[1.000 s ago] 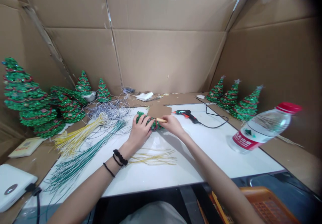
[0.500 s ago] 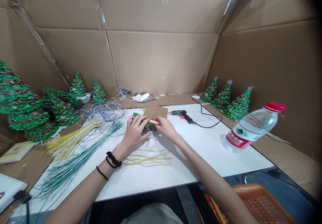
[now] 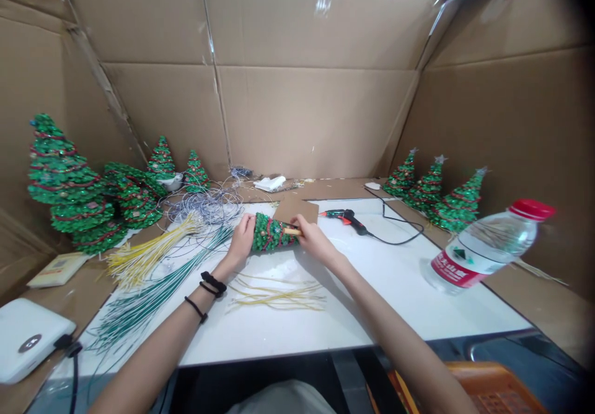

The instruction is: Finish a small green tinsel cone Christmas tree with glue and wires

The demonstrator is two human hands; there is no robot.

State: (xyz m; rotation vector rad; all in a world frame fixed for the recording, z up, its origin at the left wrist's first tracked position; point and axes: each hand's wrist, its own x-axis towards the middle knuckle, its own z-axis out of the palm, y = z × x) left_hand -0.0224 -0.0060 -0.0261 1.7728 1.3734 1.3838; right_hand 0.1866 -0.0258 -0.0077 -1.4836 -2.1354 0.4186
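Observation:
A small green Christmas tree (image 3: 267,233) with red garland lies on its side over the white board, mid-table. My left hand (image 3: 242,239) is closed round its left end, the thumb and fingers partly hidden. At its right end my right hand (image 3: 315,240) pinches a tan wooden stick (image 3: 292,232), which lies against the tree; the stick's far part is hidden by my fingers. Behind the tree is a brown cardboard piece (image 3: 296,209). Several loose yellow wires (image 3: 279,294) lie in front of it.
Right of my hands rests a hot glue gun (image 3: 349,219) with its black cord. A water bottle (image 3: 483,250) stands at the right. To the left lie yellow wires (image 3: 151,250), green wires (image 3: 158,296) and a tangled wire coil (image 3: 204,203). Finished trees (image 3: 65,178) stand at both sides.
My left hand has drawn back from over the tree to its left end, so more of the tree shows. The right hand keeps the stick at the right end. The view has shifted slightly.

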